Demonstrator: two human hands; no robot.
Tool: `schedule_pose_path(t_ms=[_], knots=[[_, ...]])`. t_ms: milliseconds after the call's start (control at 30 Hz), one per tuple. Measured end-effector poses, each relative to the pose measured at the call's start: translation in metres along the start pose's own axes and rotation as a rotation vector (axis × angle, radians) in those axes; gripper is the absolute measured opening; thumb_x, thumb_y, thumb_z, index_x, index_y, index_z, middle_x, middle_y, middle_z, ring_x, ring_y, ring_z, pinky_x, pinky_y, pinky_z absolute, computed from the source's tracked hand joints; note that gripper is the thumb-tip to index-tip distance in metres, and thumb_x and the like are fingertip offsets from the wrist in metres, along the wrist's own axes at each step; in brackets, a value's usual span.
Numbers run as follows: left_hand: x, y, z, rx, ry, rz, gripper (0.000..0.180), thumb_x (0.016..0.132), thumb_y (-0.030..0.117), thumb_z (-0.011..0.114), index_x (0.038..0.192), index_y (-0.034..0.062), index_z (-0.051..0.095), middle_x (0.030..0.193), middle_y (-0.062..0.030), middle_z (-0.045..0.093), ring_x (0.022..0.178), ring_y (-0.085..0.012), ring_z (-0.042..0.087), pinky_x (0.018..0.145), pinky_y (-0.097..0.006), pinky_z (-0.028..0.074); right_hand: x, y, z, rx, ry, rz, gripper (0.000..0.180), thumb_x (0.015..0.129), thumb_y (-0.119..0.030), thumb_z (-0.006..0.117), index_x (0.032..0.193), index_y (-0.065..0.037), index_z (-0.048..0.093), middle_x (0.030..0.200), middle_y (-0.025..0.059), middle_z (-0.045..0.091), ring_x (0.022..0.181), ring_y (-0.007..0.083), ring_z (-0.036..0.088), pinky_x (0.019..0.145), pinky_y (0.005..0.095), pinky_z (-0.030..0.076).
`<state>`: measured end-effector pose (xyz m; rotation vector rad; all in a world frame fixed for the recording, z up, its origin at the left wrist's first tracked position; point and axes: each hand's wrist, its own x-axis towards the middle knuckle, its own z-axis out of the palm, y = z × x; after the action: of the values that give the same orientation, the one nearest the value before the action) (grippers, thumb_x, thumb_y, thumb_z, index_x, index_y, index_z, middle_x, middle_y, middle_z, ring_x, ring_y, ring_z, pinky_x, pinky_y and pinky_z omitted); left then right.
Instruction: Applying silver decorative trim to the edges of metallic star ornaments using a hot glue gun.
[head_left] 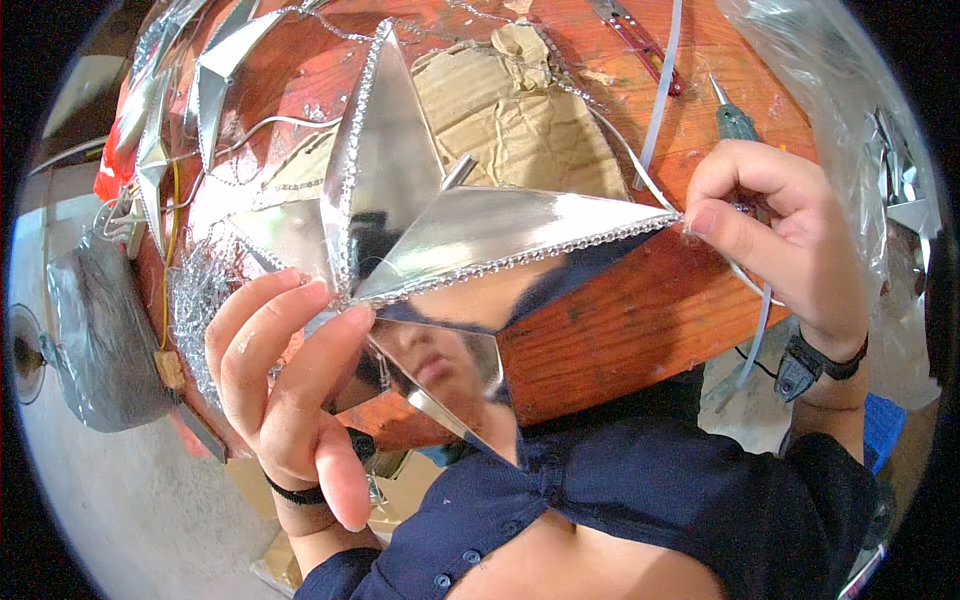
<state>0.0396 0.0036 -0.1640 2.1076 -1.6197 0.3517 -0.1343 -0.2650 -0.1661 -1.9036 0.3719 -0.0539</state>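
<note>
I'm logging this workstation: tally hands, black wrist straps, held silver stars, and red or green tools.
Hands: 2 (left hand, right hand)
Black wrist straps: 2 (left, right)
Held silver star: 1
Tools: 2 (red tool, green tool)
Total: 7

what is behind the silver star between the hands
Behind the silver star, creased brown cardboard shows past its upper edges, and reddish wooden table below its right point. Whatever lies directly behind its middle is covered.
</note>
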Motion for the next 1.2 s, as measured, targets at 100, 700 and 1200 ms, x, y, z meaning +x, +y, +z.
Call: schedule_pose_path(t_ms=[100, 700, 1200], knots=[[0.000, 0.000, 0.001, -0.006, 0.003, -0.004, 0.090, 0.073, 0.077, 0.014, 0.088, 0.0071, 0.068, 0.097, -0.0107, 0.059, 0.091, -0.0317, 0.056, 0.079, -0.040, 0.046, 0.001, -0.002, -0.002, -0.011, -0.016, 0.077, 0.013, 0.085, -0.011, 0.058, 0.077, -0.001, 0.055, 0.074, 0.0003, 0.052, 0.069, 0.0061, 0.045, 0.062, 0.0203, 0.035], [0.003, 0.003, -0.002, 0.057, -0.019, -0.013, 0.090, 0.075, 0.076, 0.015, 0.087, 0.0038, 0.067, 0.092, -0.0113, 0.062, 0.089, -0.0322, 0.059, 0.078, -0.040, 0.048, 0.004, 0.001, 0.001, 0.080, -0.004, 0.121, 0.016, 0.086, -0.013, 0.056, 0.075, -0.002, 0.053, 0.072, -0.0012, 0.050, 0.068, 0.0053, 0.044, 0.062, 0.0197, 0.034], [-0.003, -0.015, 0.012, -0.185, 0.233, 0.026, 0.087, 0.075, 0.076, 0.020, 0.095, 0.0042, 0.065, 0.088, -0.0123, 0.064, 0.084, -0.0313, 0.062, 0.070, -0.038, 0.053, 0.005, 0.005, 0.002, 0.034, -0.004, 0.089, 0.016, 0.089, -0.014, 0.056, 0.078, -0.001, 0.054, 0.070, -0.0038, 0.048, 0.067, 0.0036, 0.043, 0.060, 0.0193, 0.033]])
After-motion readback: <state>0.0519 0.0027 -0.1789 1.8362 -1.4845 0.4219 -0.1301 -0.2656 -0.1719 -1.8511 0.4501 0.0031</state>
